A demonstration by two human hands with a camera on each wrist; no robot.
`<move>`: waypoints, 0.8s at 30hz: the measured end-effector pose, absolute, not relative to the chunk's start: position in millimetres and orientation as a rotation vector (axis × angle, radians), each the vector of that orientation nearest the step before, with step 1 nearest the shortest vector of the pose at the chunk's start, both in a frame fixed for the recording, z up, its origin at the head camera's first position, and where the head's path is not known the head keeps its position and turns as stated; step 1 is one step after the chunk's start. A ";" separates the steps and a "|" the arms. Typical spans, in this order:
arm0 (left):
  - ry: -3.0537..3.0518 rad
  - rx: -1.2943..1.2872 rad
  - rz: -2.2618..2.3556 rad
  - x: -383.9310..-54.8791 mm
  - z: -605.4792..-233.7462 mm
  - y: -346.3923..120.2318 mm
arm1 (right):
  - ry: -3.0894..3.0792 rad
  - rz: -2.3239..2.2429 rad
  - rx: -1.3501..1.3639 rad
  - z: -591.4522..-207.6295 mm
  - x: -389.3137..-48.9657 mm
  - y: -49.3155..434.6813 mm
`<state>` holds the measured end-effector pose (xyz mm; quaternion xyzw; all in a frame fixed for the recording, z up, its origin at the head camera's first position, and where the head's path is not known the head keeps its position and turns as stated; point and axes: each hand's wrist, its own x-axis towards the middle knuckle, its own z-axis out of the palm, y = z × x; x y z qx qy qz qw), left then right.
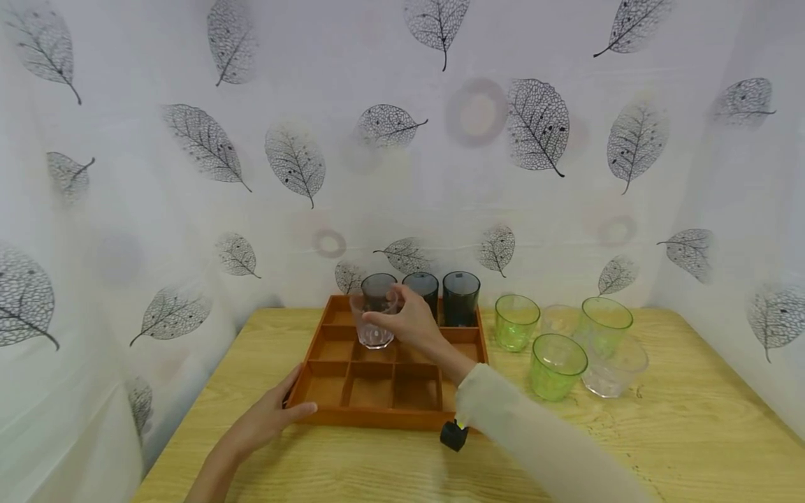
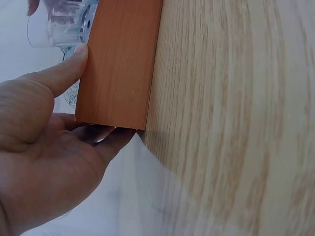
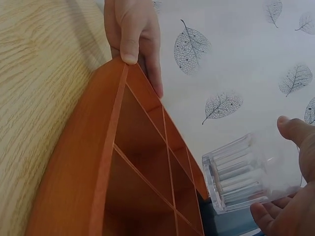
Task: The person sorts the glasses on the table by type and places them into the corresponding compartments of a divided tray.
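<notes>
A clear drinking glass [image 1: 375, 337], fluted near its base, is held by its rim between the thumb and fingers of my right hand [image 1: 411, 323]. It hovers upright over the middle row of an orange-brown wooden compartment tray [image 1: 377, 418]; the right wrist view shows the glass [image 3: 241, 172] above the dividers. My left hand [image 1: 267, 416] grips the tray's near left corner, its thumb [image 2: 74, 66] on the top edge and its fingers against the side. Three dark grey glasses [image 1: 461, 300] stand in the tray's back row, the leftmost partly behind the clear glass.
Right of the tray, three green glasses [image 1: 558, 370] and a few clear glasses [image 1: 611, 374] stand close together on the wood-grain table [image 1: 704, 419]. A leaf-patterned white curtain [image 1: 402, 175] hangs behind. A small black device [image 1: 454, 435] sits below my right wrist.
</notes>
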<state>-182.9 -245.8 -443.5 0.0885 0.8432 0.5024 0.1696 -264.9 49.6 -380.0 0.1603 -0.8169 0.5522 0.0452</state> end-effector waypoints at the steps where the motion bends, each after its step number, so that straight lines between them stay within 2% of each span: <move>1: 2.397 0.252 1.429 -182.9 -443.7 -245.9 | -2.501 1.689 0.489 -380.8 -265.1 48.5; 24: 2.407 0.232 1.394 -184.1 -444.0 -245.4 | -2.723 1.530 0.544 -423.6 -266.4 49.1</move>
